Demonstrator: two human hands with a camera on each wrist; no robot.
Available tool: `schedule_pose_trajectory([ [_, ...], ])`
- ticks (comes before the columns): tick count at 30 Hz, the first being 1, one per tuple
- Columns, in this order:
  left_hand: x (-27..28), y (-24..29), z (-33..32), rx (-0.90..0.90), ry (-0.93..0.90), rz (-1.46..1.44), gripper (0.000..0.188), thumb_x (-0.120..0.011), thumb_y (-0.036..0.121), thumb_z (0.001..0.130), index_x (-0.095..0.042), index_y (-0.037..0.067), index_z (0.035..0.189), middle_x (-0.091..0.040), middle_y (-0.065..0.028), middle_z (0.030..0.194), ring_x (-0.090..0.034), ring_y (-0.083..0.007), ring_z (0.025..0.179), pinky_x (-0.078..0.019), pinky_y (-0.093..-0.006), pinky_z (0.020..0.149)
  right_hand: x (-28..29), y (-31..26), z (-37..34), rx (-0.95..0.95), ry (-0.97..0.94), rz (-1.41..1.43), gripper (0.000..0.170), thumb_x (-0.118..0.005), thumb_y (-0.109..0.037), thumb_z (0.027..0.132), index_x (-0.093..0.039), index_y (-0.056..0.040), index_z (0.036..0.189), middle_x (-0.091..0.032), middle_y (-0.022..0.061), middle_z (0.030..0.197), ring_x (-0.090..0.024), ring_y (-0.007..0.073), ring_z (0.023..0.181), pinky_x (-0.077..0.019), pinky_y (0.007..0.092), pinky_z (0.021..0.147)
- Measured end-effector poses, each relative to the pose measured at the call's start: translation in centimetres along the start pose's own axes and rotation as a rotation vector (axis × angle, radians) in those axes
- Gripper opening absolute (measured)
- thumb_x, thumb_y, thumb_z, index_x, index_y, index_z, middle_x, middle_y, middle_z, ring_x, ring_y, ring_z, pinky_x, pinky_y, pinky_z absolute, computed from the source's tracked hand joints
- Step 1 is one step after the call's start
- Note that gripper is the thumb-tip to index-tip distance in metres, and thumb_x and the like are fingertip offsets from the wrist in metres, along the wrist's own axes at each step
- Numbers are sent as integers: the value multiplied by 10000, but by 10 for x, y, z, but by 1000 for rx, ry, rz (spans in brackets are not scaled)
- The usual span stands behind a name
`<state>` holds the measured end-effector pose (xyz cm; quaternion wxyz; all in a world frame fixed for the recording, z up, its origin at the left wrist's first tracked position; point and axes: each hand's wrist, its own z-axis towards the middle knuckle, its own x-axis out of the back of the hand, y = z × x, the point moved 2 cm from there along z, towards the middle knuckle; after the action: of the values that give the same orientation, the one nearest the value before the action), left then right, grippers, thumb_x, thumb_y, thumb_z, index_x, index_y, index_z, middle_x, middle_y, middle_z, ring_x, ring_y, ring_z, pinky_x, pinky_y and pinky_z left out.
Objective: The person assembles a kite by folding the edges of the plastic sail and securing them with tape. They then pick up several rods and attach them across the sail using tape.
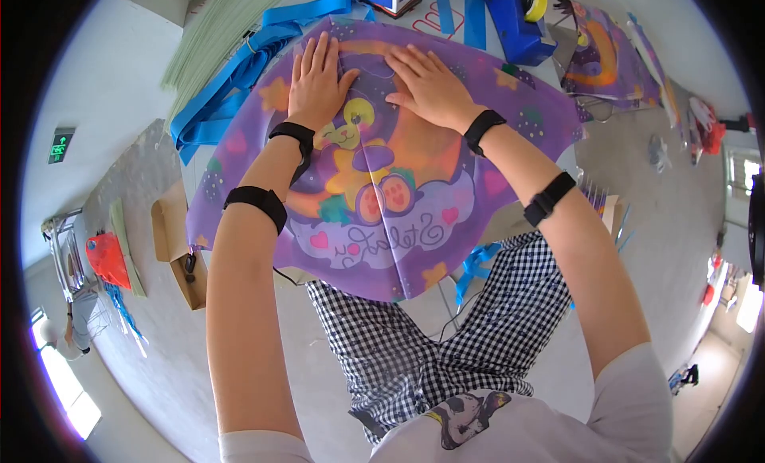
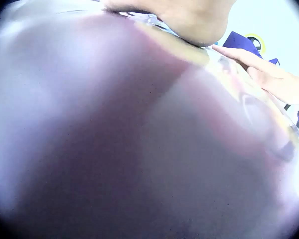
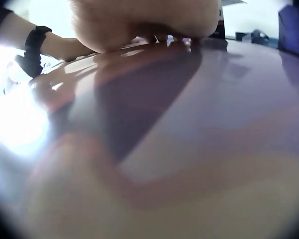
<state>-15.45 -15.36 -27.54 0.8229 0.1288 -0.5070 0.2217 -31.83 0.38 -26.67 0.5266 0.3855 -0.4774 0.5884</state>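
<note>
Sheet [image 1: 382, 176] lies creased | left hand [image 1: 316, 84], right hand [image 1: 433, 84] rest on it, fingers straight, apart | apparently smoothing | next likely wants even pressure

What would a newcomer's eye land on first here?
Probably the large purple sheet printed with a cartoon animal, in the head view's middle beneath the left hand and right hand. Flat blue ribbon lies past its upper left edge, a blue tape dispenser beyond its upper right.
</note>
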Motion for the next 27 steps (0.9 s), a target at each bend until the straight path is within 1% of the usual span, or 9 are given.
schedule_pose_trajectory([
  [3, 10, 2, 6, 16, 17, -189, 620, -478, 439, 990, -395, 18, 1438, -367, -143, 1510, -323, -336, 1402, -286, -454, 1141, 36, -17, -4, 10, 25, 51, 684, -587, -439, 922, -381, -20, 1422, -377, 187, 1489, -312, 340, 1414, -279, 474, 1148],
  [6, 8, 7, -3, -21, -178, -180, 679, -470, 483, 980, -361, 9, 1454, -371, -150, 1511, -322, -322, 1411, -271, -444, 1157, 87, -64, -40, 63, 27, 215, 665, -630, -375, 905, -398, -4, 1405, -377, 198, 1482, -325, 347, 1404, -293, 486, 1137],
  [8, 6, 9, -9, -43, -144, -138, 697, -465, 495, 979, -347, 8, 1463, -358, -151, 1521, -314, -315, 1420, -263, -441, 1162, 99, -106, -73, 80, -82, 360, 674, -631, -382, 899, -399, -12, 1413, -362, 183, 1498, -325, 342, 1405, -293, 482, 1140],
  [9, 3, 11, -13, -54, -129, -119, 706, -462, 502, 978, -339, 8, 1467, -352, -151, 1526, -310, -311, 1424, -260, -439, 1165, 100, -119, -81, 85, -138, 433, 679, -632, -386, 897, -400, -16, 1417, -355, 176, 1506, -325, 340, 1406, -293, 481, 1141],
  [12, 4, 14, -14, -75, -84, -75, 725, -462, 519, 972, -334, 8, 1471, -362, -155, 1519, -309, -310, 1426, -252, -443, 1169, 65, -142, -97, 257, -152, 356, 707, -619, -417, 891, -388, -31, 1436, -329, 138, 1533, -321, 323, 1413, -286, 473, 1153],
  [13, 6, 14, -13, -77, -89, -75, 729, -474, 522, 968, -336, 10, 1469, -353, -157, 1523, -299, -313, 1429, -247, -449, 1169, 46, -142, -100, 233, -219, 333, 780, -625, -432, 863, -325, -72, 1486, -281, 89, 1571, -247, 286, 1457, -247, 484, 1180],
  [16, 14, 17, -8, 2, -299, -131, 836, -470, 567, 941, -245, -8, 1506, -253, -177, 1573, -188, -344, 1470, -141, -466, 1199, 28, -138, -116, 282, -273, 305, 794, -611, -488, 857, -351, -67, 1479, -306, 93, 1558, -226, 266, 1464, -197, 451, 1204],
  [22, 15, 19, -7, -31, -266, -41, 806, -445, 543, 959, -259, -33, 1491, -280, -200, 1553, -229, -340, 1453, -175, -480, 1186, 38, -143, -163, 385, -399, 279, 813, -637, -471, 842, -341, -77, 1488, -298, 78, 1566, -215, 247, 1468, -169, 441, 1213],
  [27, 19, 19, -8, -14, -259, -105, 792, -455, 529, 960, -271, -34, 1485, -293, -211, 1542, -241, -349, 1445, -189, -489, 1179, 46, -157, -203, 405, -418, 386, 799, -663, -413, 832, -337, -94, 1488, -317, 78, 1559, -272, 243, 1451, -211, 443, 1197],
])
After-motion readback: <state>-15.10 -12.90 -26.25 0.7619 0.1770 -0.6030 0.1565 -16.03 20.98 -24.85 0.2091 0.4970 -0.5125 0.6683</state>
